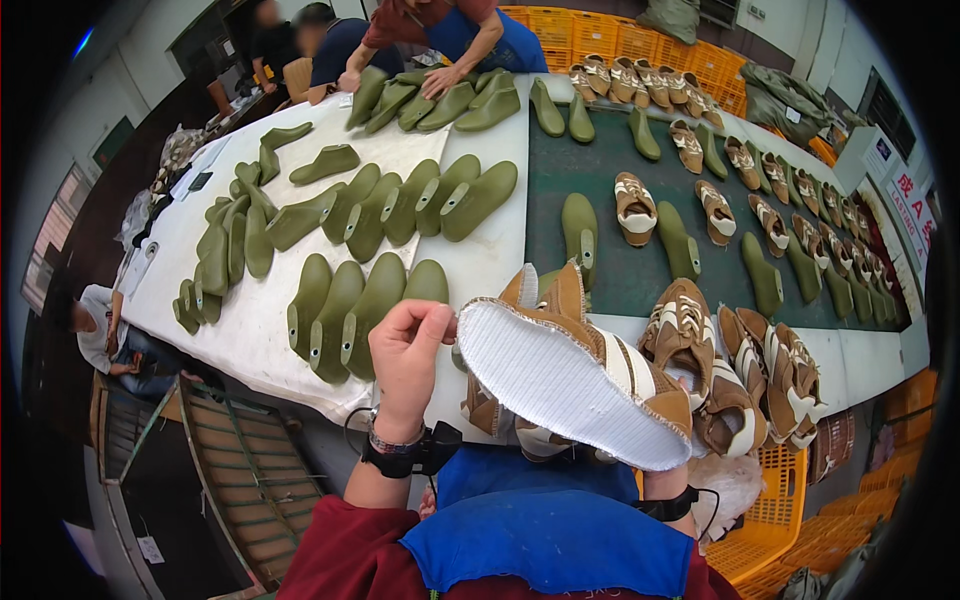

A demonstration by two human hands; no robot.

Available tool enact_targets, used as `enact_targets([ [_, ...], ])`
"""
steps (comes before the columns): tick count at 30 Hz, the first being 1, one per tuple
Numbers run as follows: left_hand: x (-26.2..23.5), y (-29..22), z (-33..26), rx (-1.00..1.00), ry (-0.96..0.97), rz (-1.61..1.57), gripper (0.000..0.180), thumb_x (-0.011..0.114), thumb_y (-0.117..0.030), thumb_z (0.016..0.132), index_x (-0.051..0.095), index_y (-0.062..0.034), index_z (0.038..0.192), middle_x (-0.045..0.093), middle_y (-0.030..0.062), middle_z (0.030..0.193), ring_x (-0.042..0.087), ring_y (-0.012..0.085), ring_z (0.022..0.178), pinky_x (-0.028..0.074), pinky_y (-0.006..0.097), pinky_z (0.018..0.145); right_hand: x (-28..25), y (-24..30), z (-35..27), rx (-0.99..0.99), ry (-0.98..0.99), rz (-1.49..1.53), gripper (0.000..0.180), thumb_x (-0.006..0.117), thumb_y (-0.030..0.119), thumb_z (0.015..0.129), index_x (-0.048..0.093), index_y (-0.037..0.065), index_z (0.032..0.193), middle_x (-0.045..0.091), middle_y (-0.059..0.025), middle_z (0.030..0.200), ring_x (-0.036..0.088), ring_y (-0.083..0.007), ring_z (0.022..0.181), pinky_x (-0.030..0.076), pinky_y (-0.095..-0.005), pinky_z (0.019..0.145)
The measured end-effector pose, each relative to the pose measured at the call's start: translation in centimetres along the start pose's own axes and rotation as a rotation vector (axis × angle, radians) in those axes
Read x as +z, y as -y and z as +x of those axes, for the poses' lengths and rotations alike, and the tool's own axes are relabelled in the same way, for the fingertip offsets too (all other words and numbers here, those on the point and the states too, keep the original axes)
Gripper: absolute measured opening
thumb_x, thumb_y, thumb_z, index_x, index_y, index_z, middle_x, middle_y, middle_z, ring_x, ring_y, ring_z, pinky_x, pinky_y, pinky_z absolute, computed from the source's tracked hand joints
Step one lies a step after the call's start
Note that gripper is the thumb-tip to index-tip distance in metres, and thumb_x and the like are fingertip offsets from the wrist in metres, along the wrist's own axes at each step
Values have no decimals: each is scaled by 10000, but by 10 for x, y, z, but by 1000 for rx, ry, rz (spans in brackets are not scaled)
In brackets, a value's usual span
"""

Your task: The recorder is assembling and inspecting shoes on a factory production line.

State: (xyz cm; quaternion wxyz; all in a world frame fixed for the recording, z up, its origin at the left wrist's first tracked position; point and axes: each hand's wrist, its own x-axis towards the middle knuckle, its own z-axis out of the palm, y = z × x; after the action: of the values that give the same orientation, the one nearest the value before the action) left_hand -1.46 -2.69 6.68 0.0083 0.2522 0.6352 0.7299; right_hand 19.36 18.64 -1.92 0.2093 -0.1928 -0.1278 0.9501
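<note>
In front of me a brown and white shoe upper point(572, 375) is tilted, its white ribbed sole-side cloth facing me and stitched round the rim. My right hand point(684, 381) grips it from behind; most of that hand is hidden by the shoe. At the shoe's left end, my left hand point(403, 352) is closed in a pinch, fingertips right beside the stitched edge. Whatever it pinches is too small to make out. Green shoe lasts point(375, 318) stand in rows just beyond my left hand. More brown shoe uppers point(683, 325) are heaped beyond and right of the held one.
A dark green belt point(625, 180) carries lasts and uppers in pairs. White cloth point(270, 325) covers the table at left. Across it, a co-worker's hands point(440, 80) handle lasts. Yellow crates point(770, 515) stand at my right; a metal rack point(235, 465) is at lower left.
</note>
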Motion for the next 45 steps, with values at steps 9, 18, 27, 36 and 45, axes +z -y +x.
enact_targets([
  [9,6,7,9,-199,24,-257,194,459,-218,953,515,-47,1025,562,37,809,524,77,670,439,210,602,9,1,-5,-61,32,-85,484,424,413,926,551,-13,1116,629,-145,1032,622,-243,918,502,-345,826],
  [18,0,30,18,-296,98,-98,287,422,-271,967,554,-38,1070,560,0,869,513,50,745,431,206,662,7,-1,-3,-44,-27,-20,494,421,417,925,548,-14,1131,619,-150,1067,620,-247,926,502,-350,832],
  [27,-1,22,11,-218,161,-260,218,534,-187,920,613,15,934,623,25,829,553,63,728,453,205,658,2,-1,-3,15,63,50,524,445,440,909,541,-23,1134,615,-163,1071,622,-264,925,507,-370,826],
  [36,-2,14,10,-198,115,-291,178,546,-171,914,590,1,897,606,11,799,537,50,694,443,192,633,2,-3,-6,6,26,40,546,454,455,902,537,-33,1134,612,-170,1072,623,-266,921,506,-370,831],
  [45,1,18,10,-188,90,-315,173,531,-201,926,546,-38,871,558,-19,761,497,30,666,423,179,602,-8,-2,-3,20,66,44,526,437,439,910,527,-16,1158,599,-163,1105,613,-263,950,501,-365,844],
])
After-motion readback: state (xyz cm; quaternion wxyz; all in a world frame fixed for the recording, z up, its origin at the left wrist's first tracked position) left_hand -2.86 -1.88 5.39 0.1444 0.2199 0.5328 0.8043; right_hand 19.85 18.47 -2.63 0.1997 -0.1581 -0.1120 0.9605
